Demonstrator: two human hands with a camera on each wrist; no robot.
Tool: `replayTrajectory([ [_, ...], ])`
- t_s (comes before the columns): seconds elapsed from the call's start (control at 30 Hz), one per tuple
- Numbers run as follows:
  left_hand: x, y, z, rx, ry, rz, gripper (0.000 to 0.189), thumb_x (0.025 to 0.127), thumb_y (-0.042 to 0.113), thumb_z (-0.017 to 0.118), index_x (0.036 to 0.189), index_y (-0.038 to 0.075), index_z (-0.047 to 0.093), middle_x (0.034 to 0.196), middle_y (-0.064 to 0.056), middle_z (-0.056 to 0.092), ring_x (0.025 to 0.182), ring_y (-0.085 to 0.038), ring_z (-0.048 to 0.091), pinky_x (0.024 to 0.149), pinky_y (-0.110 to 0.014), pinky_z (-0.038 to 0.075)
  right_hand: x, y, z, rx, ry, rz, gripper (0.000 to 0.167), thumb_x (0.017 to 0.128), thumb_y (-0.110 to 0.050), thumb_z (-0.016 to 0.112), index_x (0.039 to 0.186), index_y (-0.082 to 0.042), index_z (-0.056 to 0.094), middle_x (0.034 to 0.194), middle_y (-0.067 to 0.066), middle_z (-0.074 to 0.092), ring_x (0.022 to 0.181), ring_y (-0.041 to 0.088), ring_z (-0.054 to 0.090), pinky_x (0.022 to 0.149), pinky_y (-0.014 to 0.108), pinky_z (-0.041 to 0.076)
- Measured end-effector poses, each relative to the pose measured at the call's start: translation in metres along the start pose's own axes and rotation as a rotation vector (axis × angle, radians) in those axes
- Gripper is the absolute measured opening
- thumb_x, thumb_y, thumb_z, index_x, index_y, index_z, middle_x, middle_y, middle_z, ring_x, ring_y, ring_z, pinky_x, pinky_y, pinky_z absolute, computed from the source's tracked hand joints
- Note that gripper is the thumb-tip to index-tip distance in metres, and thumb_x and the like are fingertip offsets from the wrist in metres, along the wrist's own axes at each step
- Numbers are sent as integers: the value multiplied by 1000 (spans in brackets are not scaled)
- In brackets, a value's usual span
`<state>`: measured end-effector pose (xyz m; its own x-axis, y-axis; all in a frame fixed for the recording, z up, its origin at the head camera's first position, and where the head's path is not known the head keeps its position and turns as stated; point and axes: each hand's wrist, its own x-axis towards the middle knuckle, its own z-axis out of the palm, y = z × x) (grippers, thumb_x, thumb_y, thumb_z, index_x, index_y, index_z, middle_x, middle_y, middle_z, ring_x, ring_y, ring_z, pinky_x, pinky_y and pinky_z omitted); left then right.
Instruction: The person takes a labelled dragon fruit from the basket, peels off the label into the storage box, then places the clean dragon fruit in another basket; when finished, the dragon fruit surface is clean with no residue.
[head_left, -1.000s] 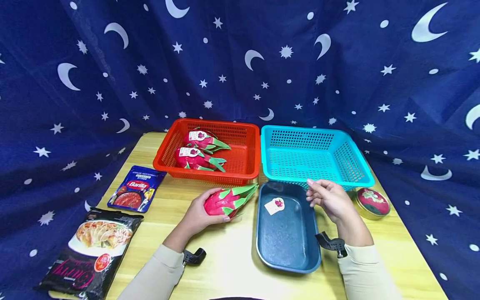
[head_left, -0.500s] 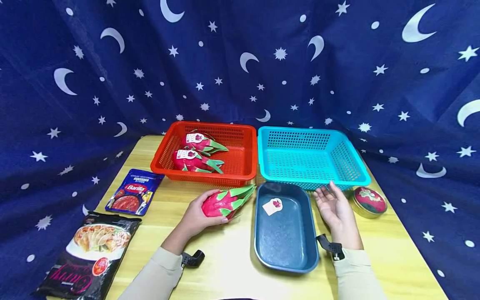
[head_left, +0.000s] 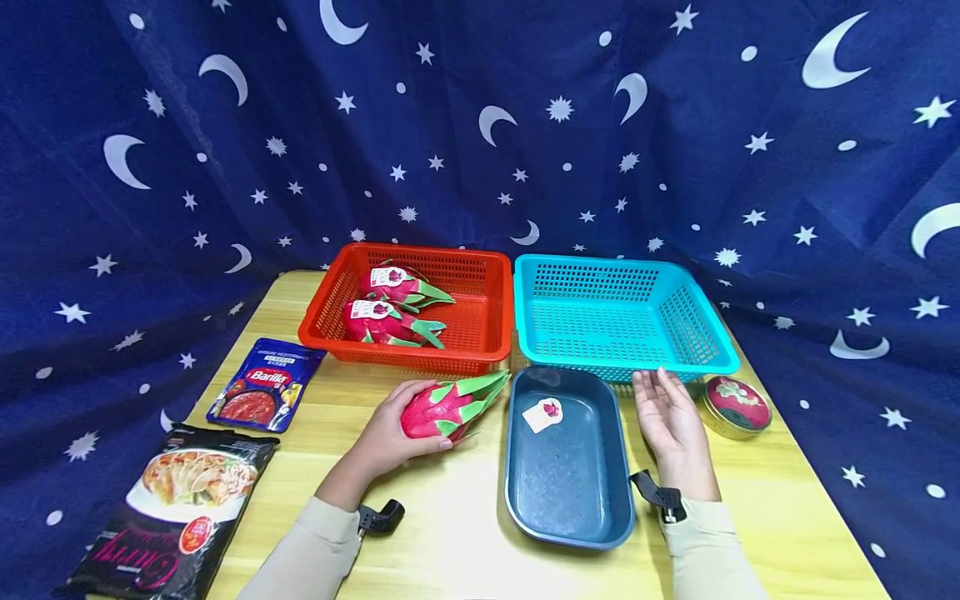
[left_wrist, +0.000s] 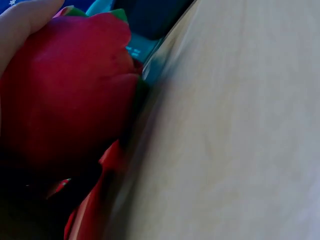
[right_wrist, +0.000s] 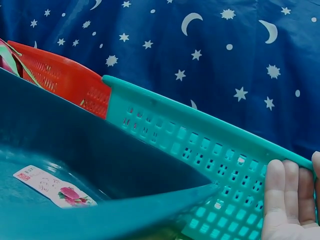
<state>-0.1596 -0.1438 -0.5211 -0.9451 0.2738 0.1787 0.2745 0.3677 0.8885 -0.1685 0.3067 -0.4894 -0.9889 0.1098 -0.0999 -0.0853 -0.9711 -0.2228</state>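
In the head view my left hand grips a pink dragon fruit with green leaf tips pointing right. It is over the table, left of a dark blue tray. The left wrist view shows its bare red side close up, with part of my thumb. A white label with a dragon fruit picture lies inside the tray. On the tray's right, my right hand is palm up with fingers extended and holds nothing. Its fingertips are close to the turquoise basket; whether they touch it I cannot tell.
Two labelled dragon fruits lie in the red basket at the back. A round tin stands right of my right hand. Leftward lie a blue Barilla pouch and a black curry packet. A starry blue curtain hangs behind.
My right hand has turned from curled fingers over the tray's right edge to an extended, palm-up pose beside it. My left hand keeps its hold on the dragon fruit. The view has shifted slightly.
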Motion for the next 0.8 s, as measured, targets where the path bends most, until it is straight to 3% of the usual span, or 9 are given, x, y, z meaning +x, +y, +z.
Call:
replayTrajectory([
  [0.13,0,4,-7,112,-9,52,96,66,56,99,146,18,61,138,9,56,120,-18,56,96,-49,52,-1,0,0,-12,-7,-10,11,100,12,61,92,5,59,97,21,62,93,33,66,107,38,49],
  [0.27,-1,16,-20,178,-29,69,92,62,61,99,138,20,67,132,8,62,116,-19,59,95,-49,53,-1,0,-1,-13,-25,-12,11,100,12,61,92,5,59,97,21,62,95,33,65,108,38,48],
  [0.47,-2,39,-48,99,-131,55,82,65,49,101,136,24,67,130,6,63,115,-22,57,91,-47,54,0,1,-1,-31,-30,-23,11,102,11,59,93,5,57,98,21,61,95,32,65,107,38,48],
  [0.53,2,48,-56,82,-155,93,82,65,44,101,137,24,66,131,7,63,116,-21,57,90,-47,55,1,1,-1,-42,-34,-26,10,103,9,57,94,5,56,99,21,61,96,31,65,107,37,48],
  [0.63,12,67,-68,136,-173,196,83,64,46,101,138,26,67,135,7,62,121,-20,56,91,-48,55,1,1,-2,-51,-21,-31,9,104,8,57,95,4,55,98,20,61,95,30,65,107,36,48],
  [0.8,46,97,-73,221,-166,338,85,63,49,101,138,25,68,139,4,60,125,-20,54,93,-48,55,0,0,-1,-52,31,-41,10,101,10,60,99,3,54,99,20,60,95,30,64,107,37,49],
])
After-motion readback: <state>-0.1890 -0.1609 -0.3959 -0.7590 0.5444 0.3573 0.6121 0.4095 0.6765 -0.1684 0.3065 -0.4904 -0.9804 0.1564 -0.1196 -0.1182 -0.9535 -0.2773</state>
